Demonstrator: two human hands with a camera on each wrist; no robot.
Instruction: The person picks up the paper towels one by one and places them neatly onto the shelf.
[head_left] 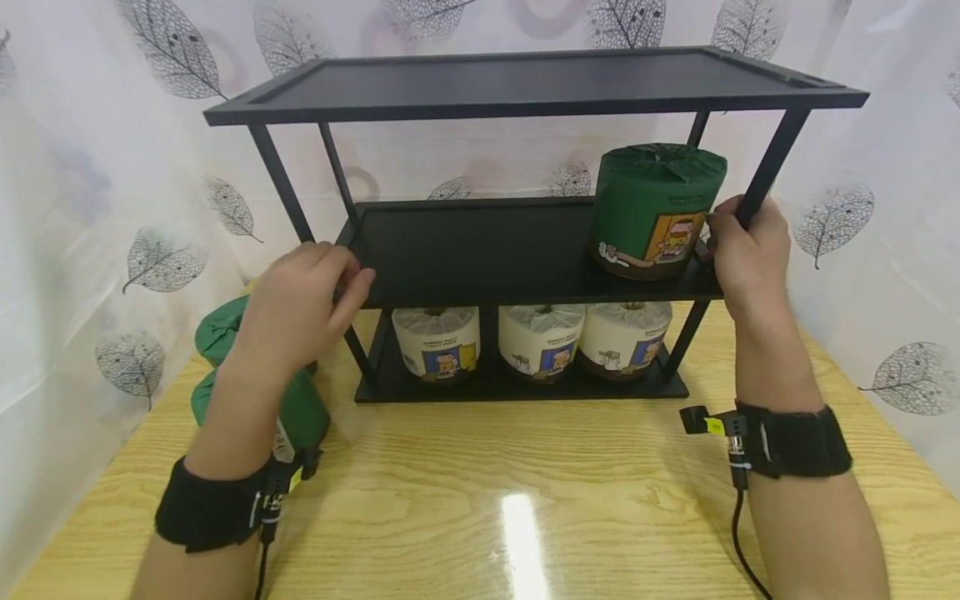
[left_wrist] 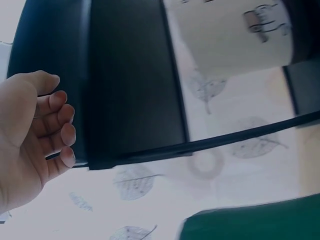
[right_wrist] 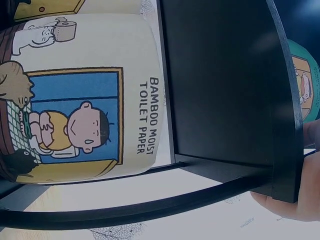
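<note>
A black two-tier rack (head_left: 480,292) with a top panel stands on the table. On its middle shelf, at the right end, sits a green-wrapped toilet paper roll (head_left: 656,212). My right hand (head_left: 753,250) grips the rack's right front post at the middle shelf, thumb beside the green roll. In the right wrist view, fingers (right_wrist: 312,185) show at the shelf's corner. Near the left front post is my left hand (head_left: 300,296), its fingers loosely curled. The left wrist view shows that hand (left_wrist: 37,125) holding nothing, beside the shelf's front edge.
Three white-wrapped toilet paper rolls, the left one (head_left: 438,346), the middle one (head_left: 542,342) and the right one (head_left: 626,340), stand on the bottom shelf. Green rolls (head_left: 303,412) are partly hidden behind my left forearm on the wooden table (head_left: 450,467). A leaf-patterned curtain (head_left: 67,250) hangs behind.
</note>
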